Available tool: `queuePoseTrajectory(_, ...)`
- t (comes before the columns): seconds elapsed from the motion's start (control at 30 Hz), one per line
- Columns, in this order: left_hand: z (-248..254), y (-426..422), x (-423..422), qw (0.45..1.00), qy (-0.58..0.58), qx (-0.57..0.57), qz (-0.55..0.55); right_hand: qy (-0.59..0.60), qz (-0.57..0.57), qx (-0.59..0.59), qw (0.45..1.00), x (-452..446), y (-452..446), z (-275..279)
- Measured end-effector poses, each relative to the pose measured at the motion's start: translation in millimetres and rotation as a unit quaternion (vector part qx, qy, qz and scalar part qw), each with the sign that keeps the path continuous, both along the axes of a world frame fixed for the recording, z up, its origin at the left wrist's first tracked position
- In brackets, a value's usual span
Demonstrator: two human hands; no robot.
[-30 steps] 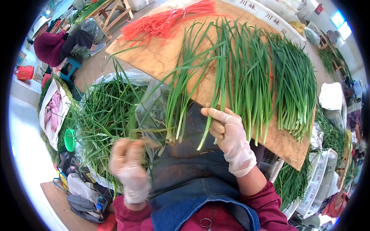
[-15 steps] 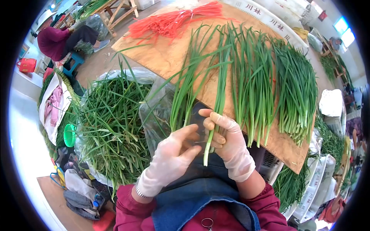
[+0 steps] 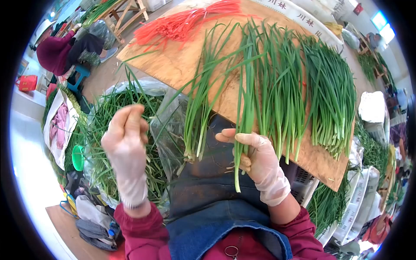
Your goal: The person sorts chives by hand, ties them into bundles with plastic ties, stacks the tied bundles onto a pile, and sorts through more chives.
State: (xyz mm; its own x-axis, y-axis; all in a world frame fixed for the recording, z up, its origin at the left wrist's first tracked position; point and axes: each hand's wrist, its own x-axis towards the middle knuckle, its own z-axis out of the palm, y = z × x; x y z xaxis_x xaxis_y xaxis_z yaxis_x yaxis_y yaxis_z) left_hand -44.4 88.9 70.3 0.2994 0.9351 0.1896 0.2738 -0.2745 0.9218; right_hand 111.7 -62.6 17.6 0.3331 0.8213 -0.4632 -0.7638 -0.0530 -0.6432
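Observation:
Thin translucent gloves cover both hands. My right hand (image 3: 260, 162) pinches a few green stalks (image 3: 246, 117) near their pale lower ends, which hang below the fingers. Over the pile of loose greens (image 3: 112, 160) in a plastic-lined container, my left hand (image 3: 126, 143) is raised with its fingers drawn together; whatever they may hold is too small to make out. Between the hands, a small loose bunch (image 3: 197, 112) hangs over the board's edge. Right of my right hand lie a wider bunch (image 3: 281, 95) and a dense, even bunch (image 3: 331, 95).
Red strips (image 3: 182, 24) lie at the back of the wooden board (image 3: 173, 65). A white crate (image 3: 299, 19) stands behind it. More greens and crates are at the right. A seated person (image 3: 56, 50) is at the upper left, above a green bowl (image 3: 78, 157).
My left hand has moved from beside the held stalks up and left over the pile, and its fingers have closed. My right hand keeps its stalks, which now hang straighter.

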Motion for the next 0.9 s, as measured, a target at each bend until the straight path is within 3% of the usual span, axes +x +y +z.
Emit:
queuePoseTrajectory(0.03,1,-7,-12,1.000,0.005,0.003,-0.024,0.001,-0.001,-0.001,1.000,-1,2,-3)
queuePoseTrajectory(0.1,-9,-34,-11,0.976,0.024,-0.001,-0.217,-0.004,0.003,-0.009,1.000,-5,6,-5)
queuePoseTrajectory(0.13,-11,-41,-9,0.946,0.091,0.042,-0.308,-0.008,0.003,-0.015,1.000,-7,9,-2)
queuePoseTrajectory(0.17,-13,-52,-3,0.932,0.130,-0.026,-0.338,-0.013,0.000,-0.019,1.000,-10,10,-1)
queuePoseTrajectory(0.23,-26,-57,10,0.917,0.145,0.037,-0.369,-0.024,-0.003,-0.020,1.000,-11,10,-2)
queuePoseTrajectory(0.3,-39,-53,22,0.915,0.051,0.062,-0.395,-0.017,-0.005,-0.027,0.999,-9,8,-3)
queuePoseTrajectory(0.4,-33,-36,34,0.918,0.082,0.242,-0.305,-0.045,-0.003,-0.045,0.998,-10,5,2)
queuePoseTrajectory(0.47,-41,-13,17,0.943,0.062,0.307,-0.109,-0.068,-0.004,-0.051,0.996,-10,3,8)
queuePoseTrajectory(0.5,-31,1,2,0.963,0.053,0.264,-0.015,-0.077,-0.010,-0.055,0.995,-8,2,8)
queuePoseTrajectory(0.53,-26,15,-15,0.948,0.111,0.291,0.067,-0.086,-0.016,-0.059,0.994,-6,1,9)
queuePoseTrajectory(0.57,-23,26,-32,0.891,0.210,0.388,0.106,-0.094,-0.022,-0.061,0.993,-4,1,8)
queuePoseTrajectory(0.63,-26,21,-44,0.865,0.288,0.397,0.104,-0.090,-0.033,-0.046,0.994,-3,4,6)
queuePoseTrajectory(0.7,-32,-11,-37,0.954,0.160,0.245,-0.068,-0.079,-0.043,-0.055,0.994,-6,10,8)
queuePoseTrajectory(0.77,-49,-34,-21,0.944,0.182,0.229,-0.153,-0.001,-0.031,-0.023,0.999,-2,9,4)
queuePoseTrajectory(0.83,-59,-47,-3,0.925,0.273,0.204,-0.168,0.051,-0.035,0.010,0.998,0,7,-2)
queuePoseTrajectory(0.9,-72,-47,11,0.922,0.293,0.194,-0.161,0.095,-0.048,0.030,0.994,1,7,-1)
